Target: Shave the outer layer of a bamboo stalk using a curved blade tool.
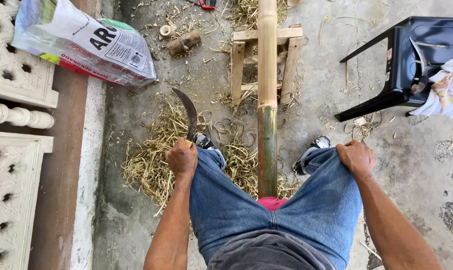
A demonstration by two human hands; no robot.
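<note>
Left hand (182, 157) clenched on handle of curved knife (189, 111), blade pointing away over shavings (154, 160); right hand (357, 158) gripping jeans (266, 205) at knee; bamboo pole (267, 90) between legs, resting on wooden stand (239, 65).

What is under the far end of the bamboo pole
A small wooden stand props up the bamboo pole, with shavings around its legs. The ground directly beneath the pole is covered from view.

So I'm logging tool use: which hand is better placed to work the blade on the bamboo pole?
Left, probably. The left hand already grips the curved knife beside the bamboo pole. The right hand is empty, resting on the jeans at the knee.
</note>
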